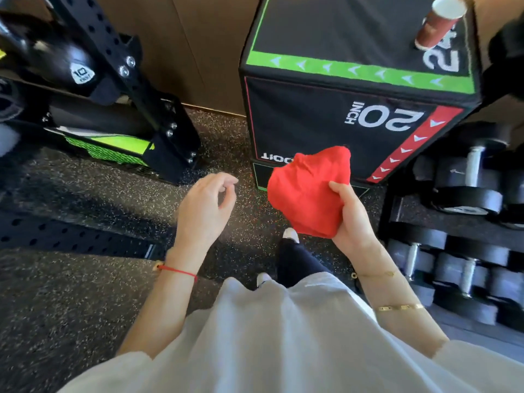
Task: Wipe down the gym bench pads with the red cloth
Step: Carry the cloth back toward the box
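The red cloth [307, 191], bunched into a loose wad, is held in front of me at waist height. My right hand [353, 215] grips its right lower side, thumb on top of the fabric. To the left of the cloth and apart from it hovers my left hand [205, 207], its fingers loosely curled and holding nothing. No gym bench pad is in view.
A black plyo box [340, 120] marked 20 INCH stands straight ahead, a red paper cup [438, 24] on its top. Dumbbells [467, 188] fill a rack at the right. A black perforated rack frame [158, 131] and kettlebell [65, 61] are at the left. Speckled rubber floor [85, 293] lies below.
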Demonstrator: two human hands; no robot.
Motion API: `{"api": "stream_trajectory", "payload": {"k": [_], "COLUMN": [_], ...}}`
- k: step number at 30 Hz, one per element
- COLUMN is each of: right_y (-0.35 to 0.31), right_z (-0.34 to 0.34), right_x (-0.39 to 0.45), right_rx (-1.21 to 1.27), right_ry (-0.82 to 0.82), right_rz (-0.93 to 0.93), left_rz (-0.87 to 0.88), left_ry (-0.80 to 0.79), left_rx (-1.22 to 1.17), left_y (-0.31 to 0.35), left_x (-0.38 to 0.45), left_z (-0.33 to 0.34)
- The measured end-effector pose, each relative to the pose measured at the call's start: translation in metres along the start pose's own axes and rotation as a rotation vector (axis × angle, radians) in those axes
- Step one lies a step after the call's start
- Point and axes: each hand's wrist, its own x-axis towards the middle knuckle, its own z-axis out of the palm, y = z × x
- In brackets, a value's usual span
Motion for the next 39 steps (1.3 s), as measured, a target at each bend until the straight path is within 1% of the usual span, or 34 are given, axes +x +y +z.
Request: {"api": "stream_trajectory", "payload": {"k": [3, 9, 14, 19, 24, 27, 31, 36, 39], "right_y": [-0.018, -0.074, -0.134, -0.185, -0.223, -0.239, -0.244, -0.242, -0.244], "right_z": [0.007, 0.019, 0.026, 0.038, 0.061, 0.079, 0.1, 0.113, 0.107], "right_x": [0.035, 0.115, 0.182, 0.244, 0.299, 0.332, 0.364, 0.389, 0.398], "right_rx": [0.04, 0.067, 0.053, 0.045, -0.007, -0.038, -0.093, -0.172, -0.294], "right_ry": [0.043, 0.072, 0.102, 0.079, 0.033, 0.009, -0.015, 0.025, 0.091], "right_rz": [-0.01, -0.034, 0.0, -0.01, -0.083, -0.098, -0.086, -0.078, -0.12], "left_rz": [0.041, 0.094, 0.104, 0.107, 0.104, 0.114, 0.145, 0.149, 0.162], "left_ry": [-0.011, -0.043, -0.01, -0.007, -0.038, -0.051, -0.06, -0.108, -0.132], "left_rx": [-0.022, -0.042, -0.075, -0.065, -0.066, -0.053, -0.05, -0.045, -0.044], "left_y": [0.001, 0.02, 0.046, 0.065, 0.07, 0.068, 0.062, 0.051, 0.046], "left_x": [0.047, 0.149, 0.231, 0.294, 0.339, 0.363, 0.388, 0.411, 0.42], "left_z": [0.009, 0.037, 0.06, 0.083, 0.099, 0.108, 0.115, 0.119, 0.118]}}
